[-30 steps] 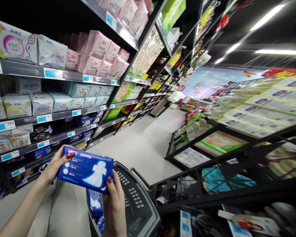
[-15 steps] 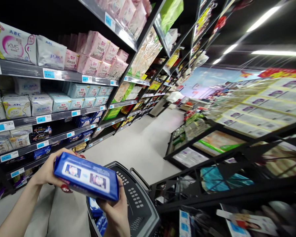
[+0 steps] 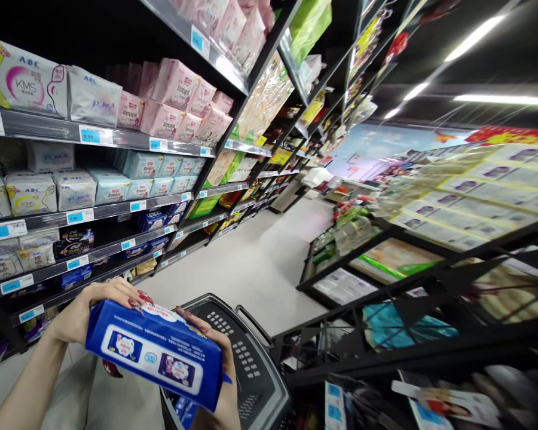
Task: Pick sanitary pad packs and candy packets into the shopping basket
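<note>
A blue pack of sanitary pads (image 3: 155, 349), with a white picture panel along its side, is held between both hands. My left hand (image 3: 74, 313) grips its left end, several red-nailed fingers over the top and the thumb below. My right hand (image 3: 226, 370) wraps round the right end, with fingertips on the top edge and the palm partly hidden. Beneath it stands a black shopping basket (image 3: 269, 388). Other blue packs (image 3: 186, 409) show in the basket, partly covered by the held pack and my right hand.
On the left, shelves (image 3: 130, 134) hold white, pink and pale blue packs with price tags below. A pale aisle floor (image 3: 251, 257) runs ahead. To the right stands a rack (image 3: 430, 239) of stacked goods, with a turquoise bundle (image 3: 403, 322) lower down.
The pack has tilted, showing more of its top, and dropped slightly lower. My left fingers have spread along the top. My right fingers have come up over the top edge.
</note>
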{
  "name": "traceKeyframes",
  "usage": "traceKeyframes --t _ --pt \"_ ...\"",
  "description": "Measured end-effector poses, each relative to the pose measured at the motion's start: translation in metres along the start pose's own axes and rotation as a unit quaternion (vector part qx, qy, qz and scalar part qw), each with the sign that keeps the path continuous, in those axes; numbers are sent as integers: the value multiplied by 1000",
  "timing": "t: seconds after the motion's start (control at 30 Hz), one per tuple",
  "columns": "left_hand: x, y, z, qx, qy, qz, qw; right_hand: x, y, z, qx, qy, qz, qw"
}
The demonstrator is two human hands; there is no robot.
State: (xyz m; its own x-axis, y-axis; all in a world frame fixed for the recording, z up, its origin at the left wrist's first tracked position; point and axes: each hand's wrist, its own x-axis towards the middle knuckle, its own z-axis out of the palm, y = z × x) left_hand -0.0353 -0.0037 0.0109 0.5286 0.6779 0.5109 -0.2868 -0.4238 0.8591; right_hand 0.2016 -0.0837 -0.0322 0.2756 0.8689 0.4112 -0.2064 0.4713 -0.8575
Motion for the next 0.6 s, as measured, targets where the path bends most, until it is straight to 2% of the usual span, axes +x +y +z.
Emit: traceKeyframes --t 0.1,0.17,0.27,0.37,0.47,0.6 --pt "1 0 2 -36 33 -53 997 2 -5 8 -4 34 51 998" --pt "3 -1 5 -64 76 -95 991 4 -6 14 -1 62 101 993" --pt "9 -4 11 -78 148 -165 972 10 -4 19 -11 73 163 984" --pt "15 -8 16 -80 209 -233 946 15 2 19 -26 85 196 977" --pt "18 -9 19 -90 236 -270 929 17 4 20 -36 100 220 970" --pt "18 -8 20 -93 240 -288 922 16 -1 24 -39 98 231 967"
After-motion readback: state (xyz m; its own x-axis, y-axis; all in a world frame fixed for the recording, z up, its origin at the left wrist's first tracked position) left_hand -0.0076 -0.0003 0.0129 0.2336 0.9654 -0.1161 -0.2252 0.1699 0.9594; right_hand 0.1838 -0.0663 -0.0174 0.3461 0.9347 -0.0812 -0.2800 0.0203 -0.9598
